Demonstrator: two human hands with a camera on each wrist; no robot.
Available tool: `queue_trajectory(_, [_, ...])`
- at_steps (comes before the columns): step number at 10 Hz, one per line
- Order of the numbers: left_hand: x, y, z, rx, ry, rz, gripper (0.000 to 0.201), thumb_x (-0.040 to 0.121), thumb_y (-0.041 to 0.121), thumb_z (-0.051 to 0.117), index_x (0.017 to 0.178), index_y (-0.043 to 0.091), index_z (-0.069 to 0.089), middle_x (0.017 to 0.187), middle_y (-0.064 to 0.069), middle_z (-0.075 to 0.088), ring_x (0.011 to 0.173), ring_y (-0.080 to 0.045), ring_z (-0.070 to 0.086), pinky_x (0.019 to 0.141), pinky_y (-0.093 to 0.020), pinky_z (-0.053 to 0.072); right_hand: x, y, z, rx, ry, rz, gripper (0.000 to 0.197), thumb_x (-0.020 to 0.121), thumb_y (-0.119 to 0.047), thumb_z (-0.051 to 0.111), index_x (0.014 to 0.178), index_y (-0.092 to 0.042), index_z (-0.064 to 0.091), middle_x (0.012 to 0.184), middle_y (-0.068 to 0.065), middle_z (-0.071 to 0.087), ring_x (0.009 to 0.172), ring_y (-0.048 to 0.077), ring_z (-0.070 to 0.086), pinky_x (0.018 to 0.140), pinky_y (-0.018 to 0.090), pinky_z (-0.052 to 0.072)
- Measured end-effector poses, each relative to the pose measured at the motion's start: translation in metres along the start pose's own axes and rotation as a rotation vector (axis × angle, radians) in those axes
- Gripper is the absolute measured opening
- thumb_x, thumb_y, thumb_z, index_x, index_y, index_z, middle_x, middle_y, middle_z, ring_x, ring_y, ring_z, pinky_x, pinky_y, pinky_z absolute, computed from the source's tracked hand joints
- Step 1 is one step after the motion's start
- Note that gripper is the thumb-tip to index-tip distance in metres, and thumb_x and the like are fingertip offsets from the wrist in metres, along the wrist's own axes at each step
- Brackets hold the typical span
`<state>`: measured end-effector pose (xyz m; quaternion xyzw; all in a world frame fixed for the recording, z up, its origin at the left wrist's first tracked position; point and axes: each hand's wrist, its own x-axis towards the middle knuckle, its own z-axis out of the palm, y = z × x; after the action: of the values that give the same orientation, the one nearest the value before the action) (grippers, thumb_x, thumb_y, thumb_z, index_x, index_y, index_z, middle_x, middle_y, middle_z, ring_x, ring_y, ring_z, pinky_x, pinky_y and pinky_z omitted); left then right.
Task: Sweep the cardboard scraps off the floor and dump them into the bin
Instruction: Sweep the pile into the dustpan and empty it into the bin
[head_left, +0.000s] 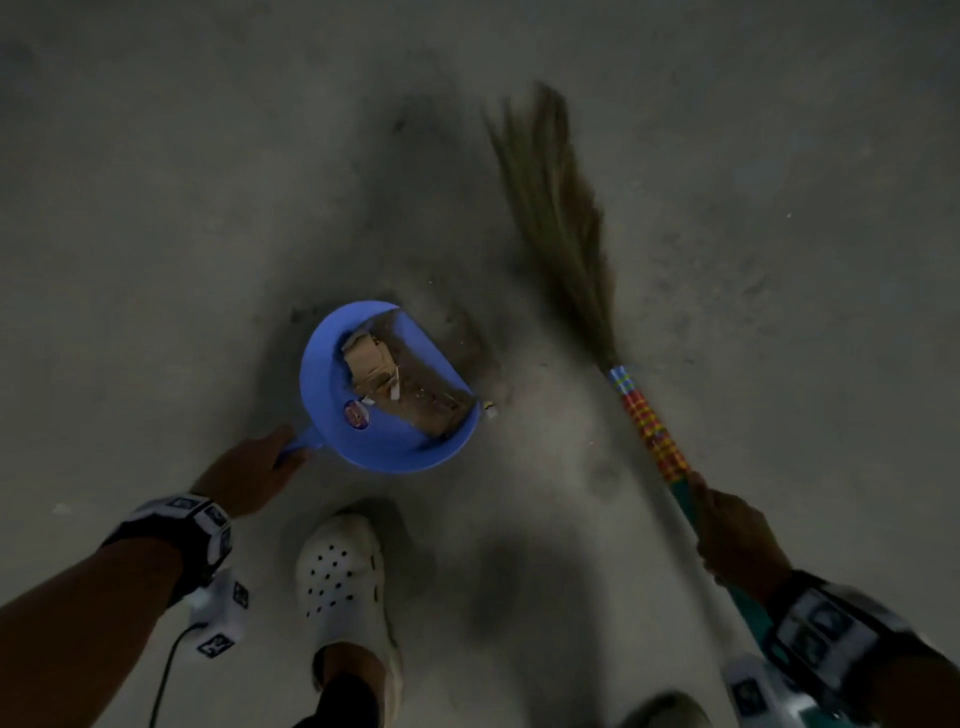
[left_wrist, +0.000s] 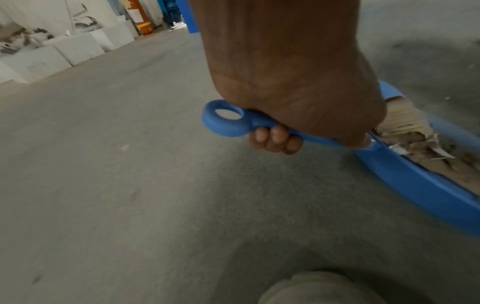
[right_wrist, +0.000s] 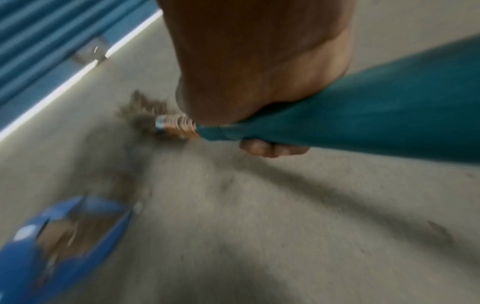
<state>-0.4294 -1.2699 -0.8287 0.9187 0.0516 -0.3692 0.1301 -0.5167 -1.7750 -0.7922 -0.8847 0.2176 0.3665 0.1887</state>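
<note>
A blue dustpan (head_left: 332, 374) sits on the grey floor, filled with brown cardboard scraps (head_left: 387, 382). My left hand (head_left: 254, 470) grips its handle (left_wrist: 262, 123), fingers (left_wrist: 275, 142) curled under it; the scraps (left_wrist: 420, 144) show at the right of that view. My right hand (head_left: 732, 530) grips the teal handle (right_wrist: 376, 115) of a grass broom. Its bristles (head_left: 558, 223) are lifted to the right of the pan and blurred. A small white scrap (head_left: 489, 409) lies on the floor by the pan's lip. The dustpan (right_wrist: 23, 265) shows blurred in the right wrist view.
My white perforated shoe (head_left: 340, 577) stands just below the pan. White blocks (left_wrist: 52, 55) line a wall far left, with an orange object (left_wrist: 140, 16) beyond. A teal corrugated shutter (right_wrist: 39, 41) borders the floor. No bin is in view.
</note>
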Motion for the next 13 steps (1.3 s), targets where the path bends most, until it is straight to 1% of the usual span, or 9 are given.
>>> queue_trajectory(1, [-0.009,-0.01,-0.001,-0.002,-0.01,-0.037,0.034,0.097,0.031,0.05,0.117,0.004,0.053,0.078,-0.014,0.06,0.069,-0.03,0.057,0.061,-0.031,0.033,-0.011,-0.011,0.03,-0.057,0.033,-0.208,0.027,0.102,-0.021,0.032,0.103,-0.005,0.053,0.073,0.005,0.055,0.079,0.036,0.063,0.074,0.041,0.054])
queue_trajectory(2, [-0.013,-0.013,-0.001,-0.008,-0.024,-0.039,0.03,0.098,0.03,0.049,0.112,0.004,0.054,0.073,-0.006,0.053,0.064,-0.023,0.05,0.059,-0.031,0.032,-0.026,-0.021,0.048,-0.041,-0.203,-0.215,0.026,0.103,-0.018,0.026,0.1,-0.009,0.05,0.059,0.01,0.06,0.041,0.031,0.055,0.032,0.031,0.041])
queue_trajectory(4, [-0.037,0.003,-0.007,-0.161,-0.006,-0.063,0.027,0.098,0.03,0.049,0.105,0.004,0.055,0.088,-0.016,0.061,0.075,-0.028,0.055,0.066,-0.031,0.034,-0.064,-0.033,0.051,-0.02,0.022,-0.489,0.032,0.086,-0.019,0.034,0.113,-0.01,0.049,0.061,0.006,0.061,0.038,0.024,0.053,0.032,0.022,0.034])
queue_trajectory(5, [-0.063,0.018,-0.024,-0.278,-0.018,-0.103,0.023,0.099,0.032,0.047,0.092,0.01,0.049,0.08,-0.011,0.055,0.079,-0.032,0.058,0.066,-0.032,0.035,-0.099,-0.068,-0.009,-0.167,-0.007,-0.567,0.036,0.094,-0.042,0.028,0.102,-0.026,0.059,0.058,-0.006,0.063,0.039,0.013,0.054,0.032,0.018,0.036])
queue_trajectory(6, [-0.094,0.037,-0.067,-0.36,0.0,-0.122,0.027,0.099,0.035,0.044,0.101,0.009,0.051,0.092,-0.016,0.061,0.085,-0.034,0.059,0.069,-0.034,0.038,-0.121,-0.088,-0.055,-0.155,0.073,-0.473,0.071,0.053,-0.092,0.009,0.074,-0.041,0.054,0.041,-0.022,0.051,0.037,0.0,0.051,0.032,0.006,0.032])
queue_trajectory(7, [-0.135,0.056,-0.141,-0.405,0.03,-0.123,0.041,0.1,0.04,0.04,0.121,0.006,0.05,0.107,-0.02,0.063,0.094,-0.038,0.061,0.071,-0.033,0.04,-0.166,-0.138,-0.142,-0.104,0.115,-0.532,0.061,0.07,-0.086,0.009,0.077,-0.047,0.056,0.044,-0.021,0.054,0.036,0.003,0.051,0.033,0.009,0.034])
queue_trajectory(8, [-0.183,0.071,-0.234,-0.407,0.089,-0.077,0.042,0.1,0.043,0.037,0.121,0.009,0.049,0.107,-0.02,0.064,0.092,-0.037,0.062,0.071,-0.034,0.041,-0.209,-0.192,-0.23,-0.208,0.227,-0.669,0.029,0.092,-0.027,0.034,0.104,-0.019,0.059,0.06,0.003,0.065,0.041,0.021,0.057,0.037,0.026,0.044])
queue_trajectory(10, [-0.282,0.079,-0.418,-0.508,0.252,-0.041,0.032,0.099,0.045,0.039,0.098,0.013,0.046,0.098,-0.022,0.065,0.088,-0.04,0.062,0.066,-0.035,0.04,-0.309,-0.339,-0.368,-0.121,0.166,-0.315,0.048,0.093,-0.054,0.032,0.087,-0.015,0.06,0.077,0.01,0.062,0.077,0.031,0.062,0.076,0.037,0.052])
queue_trajectory(13, [-0.358,0.033,-0.594,-0.499,0.403,-0.133,0.044,0.099,0.043,0.04,0.097,0.001,0.052,0.101,-0.024,0.063,0.09,-0.039,0.06,0.067,-0.037,0.041,-0.375,-0.515,-0.456,-0.082,0.398,-0.548,0.051,0.089,-0.064,0.047,0.07,-0.016,0.051,0.065,0.015,0.064,0.064,0.035,0.064,0.059,0.045,0.054])
